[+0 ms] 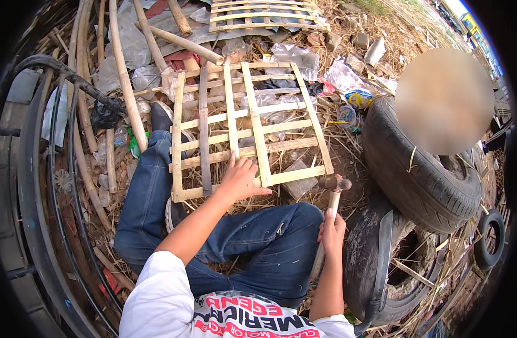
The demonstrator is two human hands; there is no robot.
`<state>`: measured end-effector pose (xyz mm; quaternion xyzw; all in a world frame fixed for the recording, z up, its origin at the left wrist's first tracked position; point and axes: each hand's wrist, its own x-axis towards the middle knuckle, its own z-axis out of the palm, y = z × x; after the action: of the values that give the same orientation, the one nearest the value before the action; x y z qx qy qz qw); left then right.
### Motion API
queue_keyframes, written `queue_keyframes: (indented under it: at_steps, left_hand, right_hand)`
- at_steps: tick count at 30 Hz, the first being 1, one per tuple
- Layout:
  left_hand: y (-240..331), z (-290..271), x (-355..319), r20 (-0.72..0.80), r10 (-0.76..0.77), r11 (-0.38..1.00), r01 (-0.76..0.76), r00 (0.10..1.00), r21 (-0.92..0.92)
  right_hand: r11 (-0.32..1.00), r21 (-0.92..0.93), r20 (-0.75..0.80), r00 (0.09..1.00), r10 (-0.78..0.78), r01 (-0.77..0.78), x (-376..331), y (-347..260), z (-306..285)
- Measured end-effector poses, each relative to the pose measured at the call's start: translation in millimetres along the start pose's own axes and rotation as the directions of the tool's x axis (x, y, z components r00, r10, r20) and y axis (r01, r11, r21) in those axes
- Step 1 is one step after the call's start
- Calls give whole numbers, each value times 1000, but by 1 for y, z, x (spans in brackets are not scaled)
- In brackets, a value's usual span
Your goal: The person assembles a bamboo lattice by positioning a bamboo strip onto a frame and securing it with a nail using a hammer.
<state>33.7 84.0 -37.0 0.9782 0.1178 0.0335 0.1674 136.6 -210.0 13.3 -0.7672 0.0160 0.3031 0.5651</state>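
Note:
A bamboo lattice (258,135) of crossed pale slats lies tilted in front of my bent legs, its far side near the litter. My left hand (240,179) grips it near the middle of its near edge, fingers on the slats and thumb stretched to the right. Closed round the wooden handle of a hammer (333,200), my right hand (331,230) is by my right knee. The hammer's metal head points up, close to the lattice's near right corner. Under that corner a grey stone block (298,179) partly shows.
Worn tyres (422,169) stand and lie at the right. Long bamboo poles (123,73) and a black metal frame (24,169) are at the left. Another bamboo lattice (264,14) lies at the far side. Plastic litter (295,59) and straw cover the ground.

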Motion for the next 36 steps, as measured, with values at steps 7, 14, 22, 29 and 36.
queue_keyframes:
  at_steps: [7, 14, 22, 29, 36]
  left_hand:
    - [18, -6, -2, 11, -168, 983, 167, 986, 72]
    - [14, -32, -37, -202, -245, 969, 247, 948, -12]
    - [-19, -18, -71, -142, -258, 924, 287, 956, 254]
    - [8, -18, -77, -150, -239, 927, 271, 959, 258]
    - [-6, -34, -144, -186, -334, 898, 372, 924, 236]
  right_hand:
    - [634, -772, -297, 860, -416, 40, 86, 23, -25]
    - [727, -670, -264, 866, -424, 152, 83, 93, -52]
    - [623, -747, 15, 943, -333, 232, -128, 164, -75]
    - [604, -794, 15, 996, -88, 66, -210, 206, -102]
    - [591, -807, -130, 976, -177, 0, -191, 225, -134]
